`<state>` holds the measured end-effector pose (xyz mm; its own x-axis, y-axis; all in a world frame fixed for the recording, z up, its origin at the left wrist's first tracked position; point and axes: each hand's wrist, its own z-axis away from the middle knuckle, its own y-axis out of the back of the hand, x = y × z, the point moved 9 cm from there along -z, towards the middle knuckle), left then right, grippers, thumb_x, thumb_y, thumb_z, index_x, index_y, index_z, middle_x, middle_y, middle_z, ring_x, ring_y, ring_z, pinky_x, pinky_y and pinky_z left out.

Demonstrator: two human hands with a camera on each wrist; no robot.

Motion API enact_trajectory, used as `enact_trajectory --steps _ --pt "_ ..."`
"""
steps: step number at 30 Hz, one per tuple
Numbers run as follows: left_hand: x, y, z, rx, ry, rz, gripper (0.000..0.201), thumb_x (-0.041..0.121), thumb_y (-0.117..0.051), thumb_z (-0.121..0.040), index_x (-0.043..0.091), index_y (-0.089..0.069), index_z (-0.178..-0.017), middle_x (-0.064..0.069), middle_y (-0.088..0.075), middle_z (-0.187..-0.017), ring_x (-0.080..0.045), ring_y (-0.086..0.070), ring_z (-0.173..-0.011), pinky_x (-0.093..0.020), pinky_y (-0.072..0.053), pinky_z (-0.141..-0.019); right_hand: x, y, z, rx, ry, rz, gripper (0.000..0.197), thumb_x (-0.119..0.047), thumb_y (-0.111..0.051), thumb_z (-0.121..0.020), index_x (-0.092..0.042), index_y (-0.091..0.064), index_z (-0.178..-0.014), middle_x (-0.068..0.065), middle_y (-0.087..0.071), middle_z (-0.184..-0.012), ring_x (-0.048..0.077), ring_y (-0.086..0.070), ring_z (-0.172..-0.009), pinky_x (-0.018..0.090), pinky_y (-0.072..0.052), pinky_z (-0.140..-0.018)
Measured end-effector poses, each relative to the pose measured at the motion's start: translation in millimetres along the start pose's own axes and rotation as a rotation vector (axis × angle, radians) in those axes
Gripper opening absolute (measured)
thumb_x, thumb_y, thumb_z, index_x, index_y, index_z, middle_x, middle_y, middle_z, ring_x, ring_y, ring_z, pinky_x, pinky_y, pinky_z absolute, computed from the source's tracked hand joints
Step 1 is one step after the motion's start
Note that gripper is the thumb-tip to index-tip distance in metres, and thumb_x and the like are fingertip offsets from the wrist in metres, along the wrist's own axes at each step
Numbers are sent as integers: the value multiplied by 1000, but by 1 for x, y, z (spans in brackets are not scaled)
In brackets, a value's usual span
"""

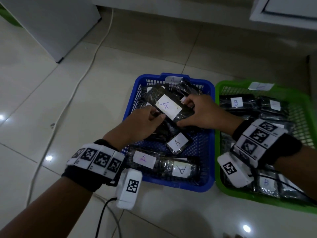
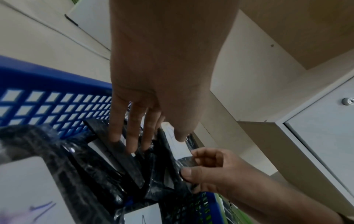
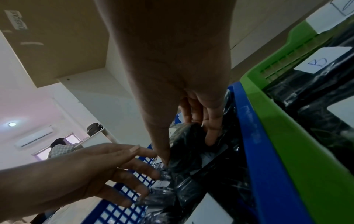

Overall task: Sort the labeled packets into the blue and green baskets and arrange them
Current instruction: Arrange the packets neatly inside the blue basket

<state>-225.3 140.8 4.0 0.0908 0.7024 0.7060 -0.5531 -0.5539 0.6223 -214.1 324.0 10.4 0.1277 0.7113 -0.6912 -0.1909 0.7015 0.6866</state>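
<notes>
Over the blue basket (image 1: 171, 186) I hold a black plastic-wrapped packet with a white "A" label (image 1: 169, 106) in both hands. My left hand (image 1: 158, 115) pinches its near-left edge, thumb on top and fingers underneath. My right hand (image 1: 182, 112) grips its right end, fingers over the top and thumb below. In the left wrist view my left hand (image 2: 159, 142) holds the packet (image 2: 180, 150). In the right wrist view my right hand (image 3: 188, 150) is curled round the packet (image 3: 184, 136). Several other "A" packets (image 1: 177, 143) lie loosely in the blue basket. The green basket (image 1: 228, 83) holds "B" packets (image 1: 236, 102).
The baskets stand side by side on a pale tiled floor, the green one to the right. A white cabinet (image 1: 51, 23) stands at the back left, with a white cable (image 1: 82, 74) running along the floor. A black cable (image 1: 103, 212) trails from my left wrist. A person (image 3: 59, 147) sits far off.
</notes>
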Motion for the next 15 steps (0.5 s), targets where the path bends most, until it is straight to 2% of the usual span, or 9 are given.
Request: enact_trajectory --steps 3,5,6,8,9,11,13,15 --pt "-7 10 -3 159 12 76 57 45 -69 -90 18 -41 -132 9 -66 -111 -4 -64 -97 -16 -47 -72 -8 -4 3 9 16 -35 71 -36 -91 -57 -18 -58 -117 -7 -62 -103 5 -60 -89 23 -54 -77" --pt "-4 19 0 259 -54 154 67 36 -79 -83 23 -33 -130 14 -61 -111 -4 -65 -98 -16 -52 -76 -14 -3 3 5 33 -51 68 -35 -91 -60 -18 -57 -116 -9 -61 -102 2 -59 -86 18 -52 -72" --pt "-1 22 2 282 -95 232 74 29 -82 -81 25 -30 -132 15 -58 -114 -5 -66 -100 -20 -57 -80 -17 -2 3 -8 42 -58 66 -35 -90 -61 -19 -56 -116 -10 -59 -101 2 -58 -86 14 -50 -69" --pt "1 29 3 308 -126 408 83 19 -83 -80 26 -24 -138 13 -57 -119 -5 -68 -102 -23 -59 -82 -21 -3 3 -47 66 -61 66 -32 -91 -61 -21 -56 -116 -11 -59 -100 1 -58 -86 8 -46 -62" --pt "0 34 4 330 -112 478 81 19 -83 -81 28 -26 -138 11 -59 -119 -4 -68 -102 -24 -59 -82 -23 -5 3 -69 83 -48 67 -30 -91 -61 -21 -56 -117 -10 -60 -101 1 -58 -84 6 -45 -60" --pt "-6 46 4 381 -61 505 70 24 -84 -79 28 -42 -134 9 -64 -117 -5 -70 -98 -32 -61 -82 -27 -10 3 -112 130 1 69 -29 -92 -60 -21 -56 -118 -10 -60 -104 -2 -55 -82 2 -42 -57" --pt "-11 56 5 406 -37 480 63 23 -86 -77 25 -53 -130 10 -67 -111 -5 -71 -94 -36 -62 -78 -30 -13 3 -142 181 58 68 -31 -92 -60 -23 -58 -118 -11 -58 -105 -1 -55 -82 6 -42 -60" --pt "-17 64 7 435 -24 571 59 17 -85 -77 22 -54 -127 5 -67 -111 -9 -72 -93 -38 -63 -73 -32 -6 -4 -109 219 110 58 -27 -90 -63 -21 -64 -114 -10 -63 -101 0 -57 -78 14 -45 -63"
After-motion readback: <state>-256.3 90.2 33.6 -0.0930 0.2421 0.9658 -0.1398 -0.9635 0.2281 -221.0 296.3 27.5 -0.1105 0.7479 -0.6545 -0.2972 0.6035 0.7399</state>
